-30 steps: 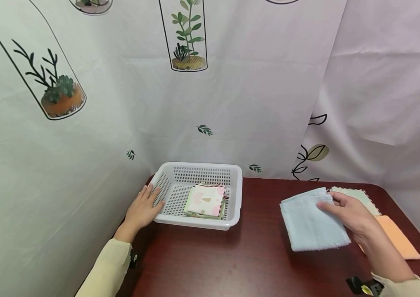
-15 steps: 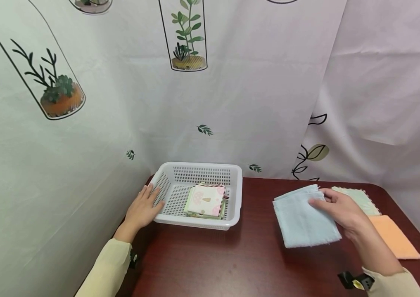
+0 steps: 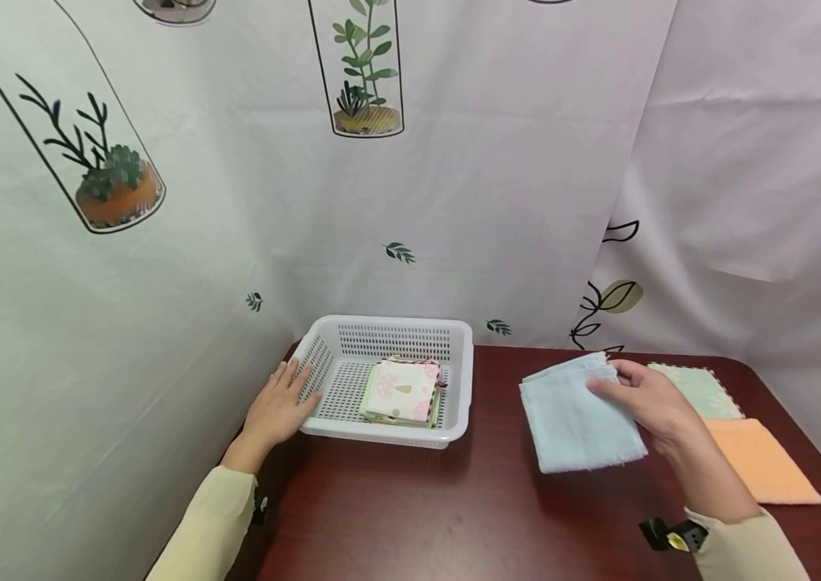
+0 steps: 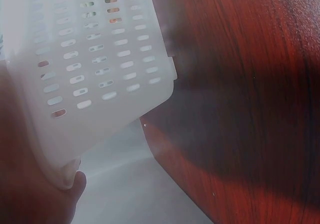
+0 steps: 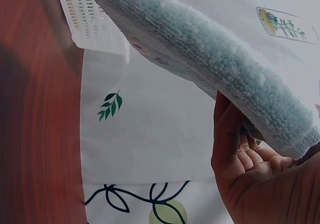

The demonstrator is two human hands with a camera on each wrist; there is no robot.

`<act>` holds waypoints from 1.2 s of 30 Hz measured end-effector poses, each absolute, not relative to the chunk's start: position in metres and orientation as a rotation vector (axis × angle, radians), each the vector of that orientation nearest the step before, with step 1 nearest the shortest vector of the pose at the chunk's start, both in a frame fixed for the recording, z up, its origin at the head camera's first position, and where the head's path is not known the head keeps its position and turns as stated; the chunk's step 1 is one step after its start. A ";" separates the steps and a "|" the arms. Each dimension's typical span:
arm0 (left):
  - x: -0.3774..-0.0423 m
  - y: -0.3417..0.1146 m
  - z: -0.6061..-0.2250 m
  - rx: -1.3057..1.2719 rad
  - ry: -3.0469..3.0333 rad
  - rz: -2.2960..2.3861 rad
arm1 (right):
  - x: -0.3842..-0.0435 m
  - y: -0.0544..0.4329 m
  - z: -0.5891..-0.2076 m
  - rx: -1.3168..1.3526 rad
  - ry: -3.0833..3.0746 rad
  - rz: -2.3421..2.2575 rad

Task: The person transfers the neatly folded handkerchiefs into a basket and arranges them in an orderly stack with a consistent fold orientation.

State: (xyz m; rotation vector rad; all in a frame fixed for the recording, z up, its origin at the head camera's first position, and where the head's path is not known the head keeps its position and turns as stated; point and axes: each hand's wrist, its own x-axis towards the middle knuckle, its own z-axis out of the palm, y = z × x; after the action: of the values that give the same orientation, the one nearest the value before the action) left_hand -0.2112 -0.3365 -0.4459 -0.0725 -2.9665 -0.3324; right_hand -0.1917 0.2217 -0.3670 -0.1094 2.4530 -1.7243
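My right hand [image 3: 653,403] pinches a folded light-blue towel [image 3: 580,415] by its right edge and holds it up over the table. The right wrist view shows the thick fuzzy fold of this towel [image 5: 215,58] with the fingers under it. My left hand [image 3: 281,407] rests on the left rim of a white slotted plastic basket [image 3: 462,387], fingers spread and fairly straight. Inside the basket lies a small stack of folded cloths [image 3: 403,391], the top one white with pink prints. The left wrist view shows the basket's slotted side [image 4: 100,58] beside the hand.
On the right of the dark red wooden table [image 3: 410,516] lie an orange folded towel [image 3: 766,460] and a pale green cloth [image 3: 697,387] with a striped edge, partly behind the right hand. A white printed curtain [image 3: 512,202] borders the table at the back and sides.
My right hand has moved left and slightly away from me with the light-blue towel, uncovering more of the orange towel. The left hand and basket have stayed in place.
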 end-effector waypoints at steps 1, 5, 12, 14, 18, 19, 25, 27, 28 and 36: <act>-0.211 -0.337 -0.446 -0.073 -2.967 -0.331 | -0.192 0.220 -0.367 -0.109 2.436 -1.739; -0.211 -0.337 -0.446 -0.077 -2.963 -0.327 | -0.195 0.216 -0.367 -0.112 2.372 -1.799; -0.211 -0.337 -0.445 -0.072 -2.964 -0.326 | -0.201 0.205 -0.365 -0.108 2.305 -1.869; -0.211 -0.336 -0.444 -0.069 -2.965 -0.326 | -0.202 0.202 -0.365 -0.106 2.305 -1.877; -0.211 -0.336 -0.443 -0.068 -2.969 -0.334 | -0.205 0.197 -0.364 -0.102 2.291 -1.908; -0.210 -0.336 -0.443 -0.069 -2.970 -0.334 | -0.205 0.196 -0.364 -0.101 2.294 -1.909; -0.210 -0.336 -0.444 -0.071 -2.975 -0.328 | -0.208 0.188 -0.363 -0.082 2.293 -1.912; -0.210 -0.336 -0.444 -0.071 -2.975 -0.329 | -0.209 0.186 -0.362 -0.072 2.281 -1.922; -0.210 -0.336 -0.445 -0.070 -2.975 -0.326 | -0.209 0.184 -0.361 -0.069 2.280 -1.926; -0.209 -0.335 -0.444 -0.063 -2.978 -0.336 | -0.215 0.174 -0.363 -0.043 2.271 -1.955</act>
State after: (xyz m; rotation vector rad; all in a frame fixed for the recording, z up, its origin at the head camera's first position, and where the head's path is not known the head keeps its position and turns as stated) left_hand -0.2090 -0.3350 -0.4440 -0.0632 -2.9779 -0.3360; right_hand -0.2147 0.1738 -0.3626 -0.0433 2.2712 -1.9549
